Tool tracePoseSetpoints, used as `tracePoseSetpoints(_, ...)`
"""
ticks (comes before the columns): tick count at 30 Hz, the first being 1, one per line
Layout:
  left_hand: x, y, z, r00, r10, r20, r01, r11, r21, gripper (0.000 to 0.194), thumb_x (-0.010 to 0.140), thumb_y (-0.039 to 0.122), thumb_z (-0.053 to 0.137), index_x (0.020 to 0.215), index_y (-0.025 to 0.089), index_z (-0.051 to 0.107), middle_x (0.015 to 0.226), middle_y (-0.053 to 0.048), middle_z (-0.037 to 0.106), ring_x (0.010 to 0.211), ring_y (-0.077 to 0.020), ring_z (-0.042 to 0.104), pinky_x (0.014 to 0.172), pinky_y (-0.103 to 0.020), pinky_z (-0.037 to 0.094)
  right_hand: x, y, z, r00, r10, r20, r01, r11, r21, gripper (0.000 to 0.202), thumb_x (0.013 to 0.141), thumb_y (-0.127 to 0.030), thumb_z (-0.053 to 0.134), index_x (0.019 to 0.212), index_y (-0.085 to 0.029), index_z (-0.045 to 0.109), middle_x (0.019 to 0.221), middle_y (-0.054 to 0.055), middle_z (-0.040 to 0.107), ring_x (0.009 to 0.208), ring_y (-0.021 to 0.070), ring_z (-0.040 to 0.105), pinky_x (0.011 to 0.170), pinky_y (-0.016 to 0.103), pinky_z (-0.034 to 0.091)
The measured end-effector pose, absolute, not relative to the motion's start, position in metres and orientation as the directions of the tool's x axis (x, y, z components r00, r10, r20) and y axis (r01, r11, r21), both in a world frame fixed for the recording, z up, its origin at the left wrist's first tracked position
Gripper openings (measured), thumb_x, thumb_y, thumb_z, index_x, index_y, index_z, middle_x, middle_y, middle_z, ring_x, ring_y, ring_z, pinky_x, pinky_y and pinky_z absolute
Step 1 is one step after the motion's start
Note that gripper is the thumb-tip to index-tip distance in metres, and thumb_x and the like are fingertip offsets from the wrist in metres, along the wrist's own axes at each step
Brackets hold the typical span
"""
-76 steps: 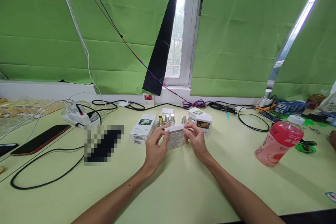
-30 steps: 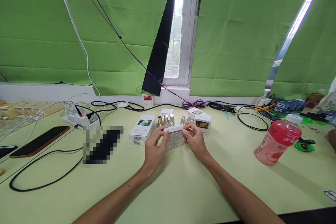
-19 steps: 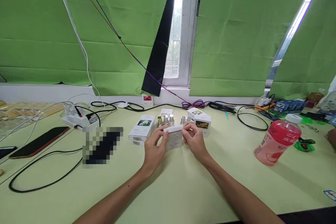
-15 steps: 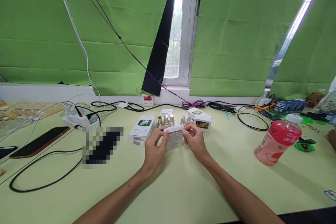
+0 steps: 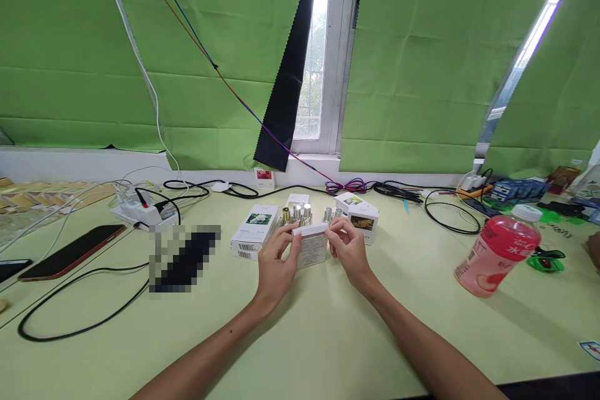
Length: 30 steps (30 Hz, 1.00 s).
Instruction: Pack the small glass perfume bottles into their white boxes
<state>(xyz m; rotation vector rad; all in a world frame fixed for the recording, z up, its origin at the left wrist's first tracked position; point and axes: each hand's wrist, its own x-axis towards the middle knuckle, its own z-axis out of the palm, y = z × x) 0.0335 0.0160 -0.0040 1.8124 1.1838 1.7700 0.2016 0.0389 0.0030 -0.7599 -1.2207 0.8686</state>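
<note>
A small white carton with fine print on its face stands tilted between my two hands. My left hand grips its left end, thumb on the near face. At the upper right corner, the thumb and fingers of my right hand pinch the carton's edge. Behind it stand several small glass bottles with silver and gold caps, partly hidden. Left of my left hand lies a white box with a white flower picture. Another white box with a dark picture sits beyond my right hand.
A pink drink bottle stands at right. Phones, a power strip and a looped black cable lie at left. Further cables run along the wall, near a small box with a red picture.
The view has shifted very slightly. Both hands keep the same hold on the carton, and nothing else has visibly moved.
</note>
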Motion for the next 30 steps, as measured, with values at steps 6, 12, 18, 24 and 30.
tracePoseSetpoints(6,0.0346,0.0145,-0.0018,-0.134,0.750,0.648,0.285,-0.597,0.750,0.028,0.097,0.039,0.061,0.075,0.022,0.068,0.120,-0.008,0.071,0.118,-0.0246,0.067,0.093,-0.039,0.061,0.2018,0.0385,0.0045,0.144,0.892,0.429,-0.216,0.452,-0.866,0.039,0.080,-0.044,0.075,0.062,-0.018,0.053,0.086,0.001,0.052,0.052,0.0066,0.046,0.040,0.021,0.036)
tracePoseSetpoints(12,0.0358,0.0129,0.0003,-0.152,0.747,0.647,0.277,-0.596,0.753,0.028,0.096,0.039,0.063,0.075,0.022,0.069,0.118,-0.008,0.072,0.115,-0.0235,0.068,0.092,-0.038,0.062,0.2016,0.0393,0.0041,0.196,0.906,0.375,-0.220,0.413,-0.884,0.038,0.082,-0.054,0.074,0.079,-0.021,0.058,0.069,-0.003,0.055,0.045,0.0071,0.043,0.039,0.021,0.033)
tracePoseSetpoints(18,0.0366,0.0126,0.0013,-0.165,0.744,0.648,0.262,-0.600,0.756,0.028,0.095,0.040,0.064,0.074,0.022,0.068,0.118,-0.009,0.072,0.115,-0.0237,0.068,0.090,-0.037,0.063,0.2004,0.0397,0.0042,0.146,0.920,0.364,-0.188,0.387,-0.903,0.040,0.082,-0.058,0.074,0.092,-0.020,0.064,0.061,-0.004,0.054,0.046,0.0091,0.045,0.040,0.021,0.034)
tracePoseSetpoints(24,0.0371,0.0115,0.0012,-0.179,0.752,0.634,0.245,-0.590,0.769,0.029,0.094,0.041,0.065,0.073,0.022,0.068,0.117,-0.009,0.072,0.114,-0.0242,0.068,0.090,-0.037,0.063,0.2003,0.0410,0.0001,0.133,0.890,0.436,-0.154,0.453,-0.878,0.036,0.083,-0.054,0.073,0.082,-0.019,0.064,0.098,0.004,0.060,0.055,0.0076,0.051,0.041,0.021,0.039)
tracePoseSetpoints(30,0.0379,0.0114,0.0024,-0.182,0.758,0.626,0.236,-0.584,0.777,0.030,0.094,0.043,0.064,0.074,0.022,0.068,0.116,-0.009,0.072,0.115,-0.0254,0.068,0.088,-0.038,0.063,0.2027,0.0395,-0.0012,0.101,0.879,0.466,-0.102,0.475,-0.874,0.030,0.085,-0.049,0.071,0.081,-0.019,0.070,0.105,0.006,0.056,0.068,0.0120,0.057,0.045,0.022,0.044)
